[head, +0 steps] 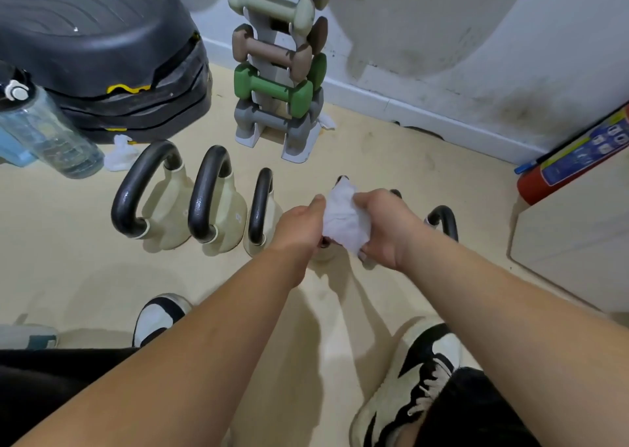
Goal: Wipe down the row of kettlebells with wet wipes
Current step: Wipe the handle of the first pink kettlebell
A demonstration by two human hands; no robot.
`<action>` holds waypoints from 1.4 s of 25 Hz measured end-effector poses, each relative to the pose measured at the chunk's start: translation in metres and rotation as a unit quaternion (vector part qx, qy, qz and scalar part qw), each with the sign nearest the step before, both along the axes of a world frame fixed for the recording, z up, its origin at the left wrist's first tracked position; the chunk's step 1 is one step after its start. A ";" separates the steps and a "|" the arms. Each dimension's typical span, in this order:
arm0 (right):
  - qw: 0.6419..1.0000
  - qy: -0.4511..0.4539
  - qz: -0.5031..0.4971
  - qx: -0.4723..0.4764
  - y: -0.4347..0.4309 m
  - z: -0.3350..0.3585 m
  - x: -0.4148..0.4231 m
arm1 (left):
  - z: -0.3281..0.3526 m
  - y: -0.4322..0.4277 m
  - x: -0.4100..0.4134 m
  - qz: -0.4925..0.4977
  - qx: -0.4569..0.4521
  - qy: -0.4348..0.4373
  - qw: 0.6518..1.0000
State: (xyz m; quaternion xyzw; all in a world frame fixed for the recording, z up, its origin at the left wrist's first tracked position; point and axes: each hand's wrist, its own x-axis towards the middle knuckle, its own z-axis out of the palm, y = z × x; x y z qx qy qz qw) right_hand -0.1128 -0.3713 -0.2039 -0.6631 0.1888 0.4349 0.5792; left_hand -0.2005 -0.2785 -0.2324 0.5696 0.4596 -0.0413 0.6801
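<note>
Hands [299,223] [384,228] grip wipe [343,218] on kettlebell [323,260]; rack [295,148] holds dumbbells [272,89].

Fourth kettlebell [325,260]: hiding under the left hand [299,223], the right hand [383,227] and the wipe [343,218]; only a handle tip and a strip of base are showing.
Fifth kettlebell [442,220]: body is hiding behind the right forearm.
Left hand's fingers: curling out of sight; their hold cannot be told.
Water bottle [51,133]: running off the left edge.
Fire extinguisher [571,160]: running off the right edge; its label print is too small to read.
</note>
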 end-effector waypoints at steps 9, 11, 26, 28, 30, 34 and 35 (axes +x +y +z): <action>0.948 -0.191 0.210 -0.147 -0.032 0.000 0.038 | 0.011 -0.022 0.027 0.002 -0.062 -0.010 0.998; 0.939 -0.237 0.174 -0.181 -0.051 -0.002 0.062 | 0.010 -0.030 0.045 0.018 -0.027 -0.005 0.999; 0.981 -0.125 0.101 -0.105 -0.073 -0.069 0.160 | -0.080 -0.105 0.116 -0.124 0.307 -0.068 0.941; 0.984 -0.112 0.096 -0.103 -0.075 -0.072 0.164 | -0.080 -0.113 0.134 -0.120 0.226 -0.016 0.967; 0.987 -0.111 0.060 -0.099 -0.073 -0.077 0.167 | -0.076 -0.118 0.155 -0.149 0.237 0.020 0.960; 0.988 -0.116 -0.020 -0.099 -0.072 -0.087 0.173 | -0.062 -0.098 0.209 -0.167 0.163 0.139 0.962; 0.986 -0.130 -0.021 -0.103 -0.072 -0.090 0.175 | -0.058 -0.091 0.221 -0.151 0.104 0.165 0.969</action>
